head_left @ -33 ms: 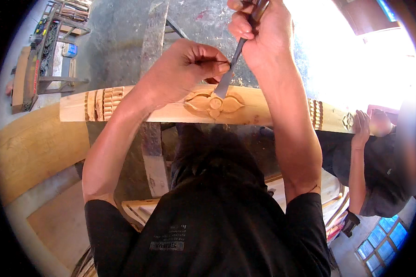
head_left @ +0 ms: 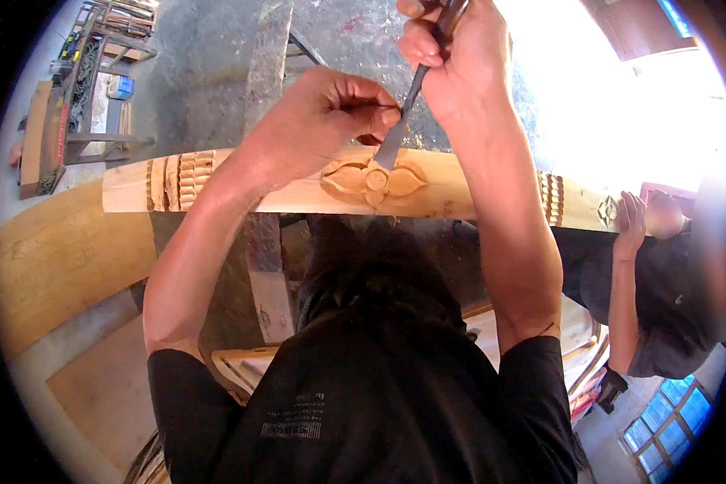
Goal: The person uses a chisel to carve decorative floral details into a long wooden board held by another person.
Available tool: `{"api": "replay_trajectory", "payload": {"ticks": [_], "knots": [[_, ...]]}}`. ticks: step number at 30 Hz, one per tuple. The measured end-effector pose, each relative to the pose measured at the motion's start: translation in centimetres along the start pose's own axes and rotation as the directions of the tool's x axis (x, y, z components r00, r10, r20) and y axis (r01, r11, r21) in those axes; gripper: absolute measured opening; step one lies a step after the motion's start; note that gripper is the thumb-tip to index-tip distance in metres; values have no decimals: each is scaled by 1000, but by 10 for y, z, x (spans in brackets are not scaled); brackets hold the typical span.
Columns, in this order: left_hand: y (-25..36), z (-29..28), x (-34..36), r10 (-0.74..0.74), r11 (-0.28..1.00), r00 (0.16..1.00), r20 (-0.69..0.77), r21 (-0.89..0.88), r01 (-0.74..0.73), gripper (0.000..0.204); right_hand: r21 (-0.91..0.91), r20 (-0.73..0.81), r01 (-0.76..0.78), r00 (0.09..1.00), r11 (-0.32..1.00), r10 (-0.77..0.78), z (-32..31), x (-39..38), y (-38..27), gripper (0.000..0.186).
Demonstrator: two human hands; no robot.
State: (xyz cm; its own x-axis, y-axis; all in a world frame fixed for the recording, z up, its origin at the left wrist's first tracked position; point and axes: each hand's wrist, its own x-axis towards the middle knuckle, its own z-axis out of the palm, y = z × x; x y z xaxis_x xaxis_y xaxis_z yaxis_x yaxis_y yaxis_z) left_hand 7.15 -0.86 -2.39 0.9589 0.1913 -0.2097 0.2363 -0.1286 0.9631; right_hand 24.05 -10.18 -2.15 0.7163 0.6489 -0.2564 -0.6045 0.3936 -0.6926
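Observation:
A long pale wooden beam [head_left: 290,198] crosses in front of me, with carved ridged bands and a raised flower with pointed leaves [head_left: 375,185]. My right hand [head_left: 460,60] is wrapped round the dark handle of a flat metal chisel [head_left: 392,145], held slanted with its wide edge on the flower's upper part. My left hand [head_left: 331,117] is closed over the beam, thumb and finger pinched at the chisel's shaft; its other fingers are partly hidden.
A co-worker's hand [head_left: 631,222] rests on the beam's right part. A metal rack [head_left: 85,137] of materials stands back left, a wide wooden board [head_left: 73,258] lies at left, and a narrow plank [head_left: 270,298] runs below the beam.

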Motion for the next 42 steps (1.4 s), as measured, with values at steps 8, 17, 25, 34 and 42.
{"api": "replay_trajectory", "payload": {"ticks": [8,17,25,34,42], "knots": [[-2,1,1,-1,1000,999,-54,30,2,23,-13,-50,-21,999,1000,20,3,1,-3,49],[1,2,2,-39,999,998,-50,16,39,25,4,-52,-16,998,1000,16,-5,9,4,48],[1,4,2,-29,1000,998,-56,1,29,23,42,-48,-20,999,999,22,-5,6,1,46],[10,-1,-3,-114,993,993,38,19,113,19,313,-92,-22,994,950,53,-27,21,-18,45],[-4,-7,-3,-86,994,983,-162,-79,74,21,266,-67,16,998,964,2,-34,17,-17,45]]}}
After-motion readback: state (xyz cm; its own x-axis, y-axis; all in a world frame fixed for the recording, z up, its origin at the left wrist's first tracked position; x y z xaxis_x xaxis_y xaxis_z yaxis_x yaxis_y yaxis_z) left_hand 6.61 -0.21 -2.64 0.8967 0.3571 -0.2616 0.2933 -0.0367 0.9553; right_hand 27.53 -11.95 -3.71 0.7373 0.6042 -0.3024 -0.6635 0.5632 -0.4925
